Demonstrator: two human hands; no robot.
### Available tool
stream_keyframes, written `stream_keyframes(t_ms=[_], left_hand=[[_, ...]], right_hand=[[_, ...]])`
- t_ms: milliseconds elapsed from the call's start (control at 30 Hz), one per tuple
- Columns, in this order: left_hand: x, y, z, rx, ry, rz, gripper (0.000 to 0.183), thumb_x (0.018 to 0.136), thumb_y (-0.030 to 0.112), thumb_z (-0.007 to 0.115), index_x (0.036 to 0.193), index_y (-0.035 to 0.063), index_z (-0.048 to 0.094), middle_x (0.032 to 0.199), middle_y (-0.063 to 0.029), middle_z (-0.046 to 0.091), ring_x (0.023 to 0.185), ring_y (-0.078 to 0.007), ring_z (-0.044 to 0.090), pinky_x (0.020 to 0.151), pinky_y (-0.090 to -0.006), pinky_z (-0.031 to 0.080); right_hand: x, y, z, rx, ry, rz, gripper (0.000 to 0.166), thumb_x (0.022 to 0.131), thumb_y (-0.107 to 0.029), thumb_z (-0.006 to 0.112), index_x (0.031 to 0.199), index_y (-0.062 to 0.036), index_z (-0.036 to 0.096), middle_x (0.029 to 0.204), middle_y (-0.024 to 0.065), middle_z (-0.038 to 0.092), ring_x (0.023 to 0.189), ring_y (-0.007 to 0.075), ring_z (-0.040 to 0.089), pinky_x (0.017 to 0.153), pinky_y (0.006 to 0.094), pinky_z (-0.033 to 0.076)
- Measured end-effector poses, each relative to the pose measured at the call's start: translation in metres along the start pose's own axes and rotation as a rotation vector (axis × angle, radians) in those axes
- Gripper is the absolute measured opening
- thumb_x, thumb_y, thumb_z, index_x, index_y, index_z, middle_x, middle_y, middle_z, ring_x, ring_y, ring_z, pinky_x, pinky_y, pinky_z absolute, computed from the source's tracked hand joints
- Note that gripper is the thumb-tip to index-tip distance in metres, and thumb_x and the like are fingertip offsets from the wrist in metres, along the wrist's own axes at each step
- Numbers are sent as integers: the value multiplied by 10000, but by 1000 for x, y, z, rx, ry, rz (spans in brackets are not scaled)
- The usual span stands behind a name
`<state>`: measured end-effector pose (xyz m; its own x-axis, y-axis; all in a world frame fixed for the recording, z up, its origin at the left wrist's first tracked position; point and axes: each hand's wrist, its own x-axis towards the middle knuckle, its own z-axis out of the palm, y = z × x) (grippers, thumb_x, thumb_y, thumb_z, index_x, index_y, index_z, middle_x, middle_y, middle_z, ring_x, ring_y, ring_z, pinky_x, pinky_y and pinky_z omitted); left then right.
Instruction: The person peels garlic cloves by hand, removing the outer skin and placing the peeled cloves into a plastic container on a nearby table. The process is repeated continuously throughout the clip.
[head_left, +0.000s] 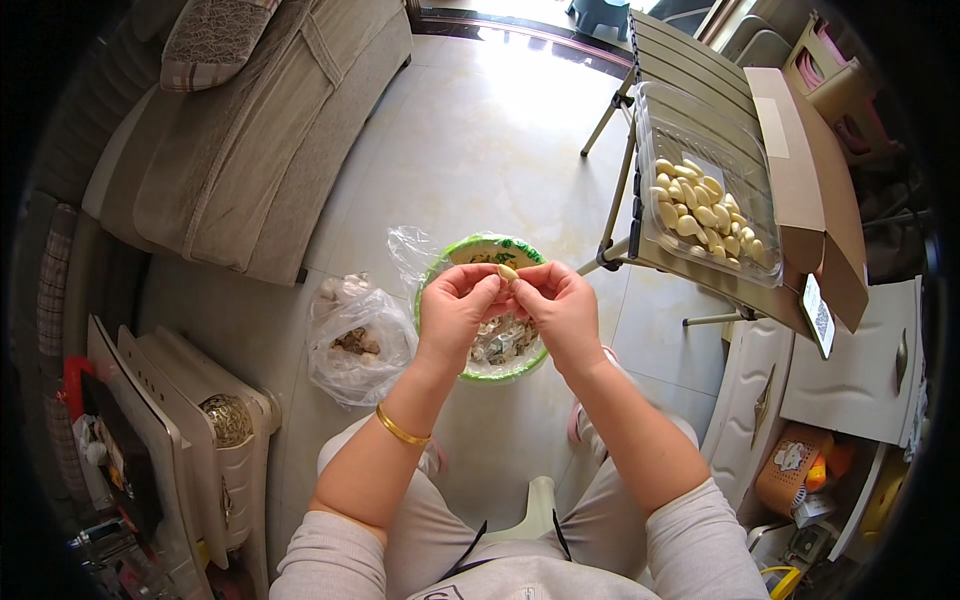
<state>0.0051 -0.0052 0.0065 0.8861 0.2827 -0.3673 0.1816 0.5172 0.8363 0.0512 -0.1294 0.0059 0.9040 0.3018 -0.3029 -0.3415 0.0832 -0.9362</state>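
A pale garlic clove (508, 272) is pinched between the fingertips of my left hand (459, 311) and my right hand (556, 311). Both hands are over a green-rimmed basin (491, 378) lined with clear plastic, where papery garlic skins (502, 339) lie. Left of the basin, a clear plastic bag (375, 379) on the floor holds garlic and some brownish bits. On the folding table at the right, a clear plastic container (776, 271) holds many peeled garlic cloves (705, 214). The part of the basin under my hands is hidden.
The slatted folding table (694, 56) also bears an open cardboard box (795, 165) and, at its near corner, a card with a printed code (817, 315). A sofa (247, 150) stands at the upper left. White cabinets flank me. My legs straddle a pale stool (536, 510).
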Motion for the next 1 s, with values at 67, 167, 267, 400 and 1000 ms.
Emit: stream_keyframes(t_ms=[67,167,267,400,1000], left_hand=[[-2,3,3,25,10,-4,146,864,65,556,956,-40,597,885,-118,642,772,-168,638,739,-295,552],[-2,4,3,32,19,-4,140,861,64,561,943,-44,595,881,-123,642,775,-172,640,735,-295,554],[-1,2,2,34,31,2,129,860,65,564,920,-47,587,863,-123,643,748,-173,642,719,-290,556],[3,-3,-6,78,57,17,109,863,66,563,888,-39,573,830,-116,641,689,-164,641,682,-277,557],[7,-4,-13,549,102,17,107,832,84,622,836,-24,617,802,-74,651,694,-88,600,643,-208,487]], right_hand=[[0,4,-1,-141,25,-92,83,806,-46,617,852,23,604,766,59,649,674,88,616,613,218,493],[-1,5,2,-224,41,-157,75,799,-47,619,836,18,611,760,63,656,691,88,626,627,224,499],[-1,5,2,-195,32,-149,85,808,-52,614,843,25,609,762,71,654,682,93,624,617,225,498],[-2,-6,2,56,-76,70,123,832,-65,610,901,36,593,789,80,642,660,102,609,590,223,489],[6,-2,-13,676,-237,581,108,890,-108,549,941,-14,568,813,41,604,696,96,570,634,216,496]])
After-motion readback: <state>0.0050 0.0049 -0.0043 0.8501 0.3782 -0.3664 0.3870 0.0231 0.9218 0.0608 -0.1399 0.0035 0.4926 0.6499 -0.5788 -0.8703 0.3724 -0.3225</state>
